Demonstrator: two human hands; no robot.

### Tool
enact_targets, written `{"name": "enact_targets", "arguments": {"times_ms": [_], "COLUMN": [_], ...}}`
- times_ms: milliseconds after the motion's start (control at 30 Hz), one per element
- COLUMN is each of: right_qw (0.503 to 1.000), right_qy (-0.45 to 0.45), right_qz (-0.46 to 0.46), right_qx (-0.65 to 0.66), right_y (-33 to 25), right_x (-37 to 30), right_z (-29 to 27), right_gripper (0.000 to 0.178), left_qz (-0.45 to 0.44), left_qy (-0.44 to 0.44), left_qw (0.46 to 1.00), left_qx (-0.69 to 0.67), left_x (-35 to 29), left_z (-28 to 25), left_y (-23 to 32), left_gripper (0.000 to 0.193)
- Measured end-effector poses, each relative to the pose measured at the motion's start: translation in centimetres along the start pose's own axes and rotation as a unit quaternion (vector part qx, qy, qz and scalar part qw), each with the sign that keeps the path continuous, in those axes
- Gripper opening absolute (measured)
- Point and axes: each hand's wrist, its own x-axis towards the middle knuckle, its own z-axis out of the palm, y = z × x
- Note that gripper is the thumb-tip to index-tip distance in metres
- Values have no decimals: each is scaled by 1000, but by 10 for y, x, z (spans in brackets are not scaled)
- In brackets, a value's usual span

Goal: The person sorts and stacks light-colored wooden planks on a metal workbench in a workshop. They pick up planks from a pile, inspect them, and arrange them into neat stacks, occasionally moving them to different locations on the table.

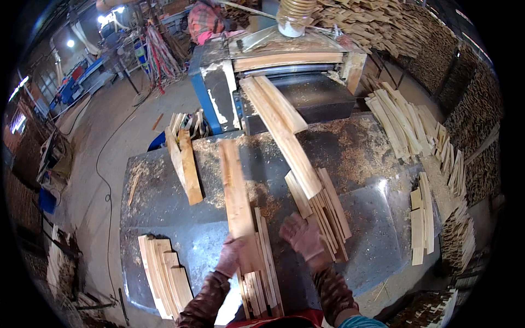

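At the lower left of the frame, a stack of pale strips is lying on the dark, sawdust-strewn table, and above it two darker-edged boards are resting at a slant. Just left of centre, the left hand is pinching the left edge of a long board near its lower end; the board is stretching up the frame, its lower part overlapping some narrow strips. It is looking flat, dry and stiff, probably light enough for one hand, though its length is likely making the far end dip or swing; holding both long edges near the lower end would steady it, and fine dust may be making it slippery. Right of centre, the right hand is hovering or resting with fingers loosely spread, beside a bundle of strips; whether it is touching them, I cannot tell. Above that bundle, longer planks are slanting up to the machine at upper centre. At far right, more strips are lying along the table's edge.
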Motion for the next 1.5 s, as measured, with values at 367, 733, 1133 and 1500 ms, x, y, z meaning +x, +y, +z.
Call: {"name": "enact_targets", "arguments": {"times_ms": [367,733,1133,1500], "right_qw": [968,912,510,846], "right_qy": [-147,-135,156,35], "right_qz": [-82,198,-395,-140], "right_qx": [-186,-334,-748,-513], "right_y": [-42,46,-172,-24], "right_x": [23,-64,151,53], "right_z": [93,-15,159,26], "right_gripper": [56,49,53,29], "left_qz": [293,97,116,174], "left_qy": [48,10,196,-36], "left_qw": [922,989,962,984], "left_qx": [246,-114,-154,-18], "left_x": [82,75,61,67], "left_z": [-50,13,-167,-2], "left_y": [187,96,134,203], "left_gripper": [81,39,14,30]}}
